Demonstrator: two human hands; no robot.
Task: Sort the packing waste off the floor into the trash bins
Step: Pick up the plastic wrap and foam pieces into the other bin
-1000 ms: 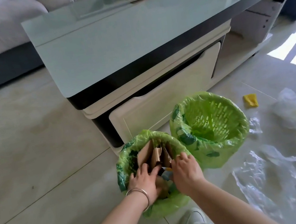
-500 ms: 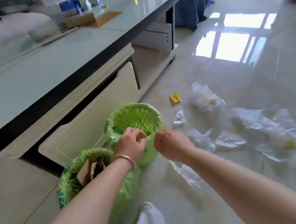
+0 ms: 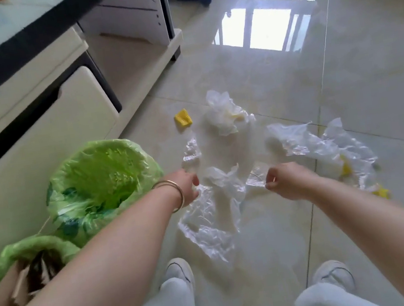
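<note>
Both hands have left the bins since half a second ago, when they hovered at the rim of the far one; now they reach out over the plastic on the floor (image 3: 367, 75), and the view has swung down so two white shoes (image 3: 179, 271) show at the bottom.

Biggest thing near the hands is the coffee table (image 3: 27, 82), up and left of the left hand (image 3: 186, 185). Next come the two bins with green liners: one (image 3: 100, 178) sits just left of the left wrist with nothing visible in it, the other (image 3: 15, 262) sits nearer the body under the left forearm, with brown cardboard (image 3: 18, 282) standing up in it.

A long clear plastic sheet (image 3: 205, 220) lies between the hands, its long axis running from the fingers back toward the shoes. A wider crumpled sheet (image 3: 312, 146) spreads right of the right hand (image 3: 286, 179). A white wad (image 3: 224, 115) lies beyond both hands, with a small yellow scrap (image 3: 183, 119) just left of it.

Left hand has loosely curled fingers and wears a bangle (image 3: 173, 193); can't tell if it's touching the plastic. Right hand is curled, thumb and fingers close together at the edge of a clear piece, but can't tell if it's actually pinching it.
</note>
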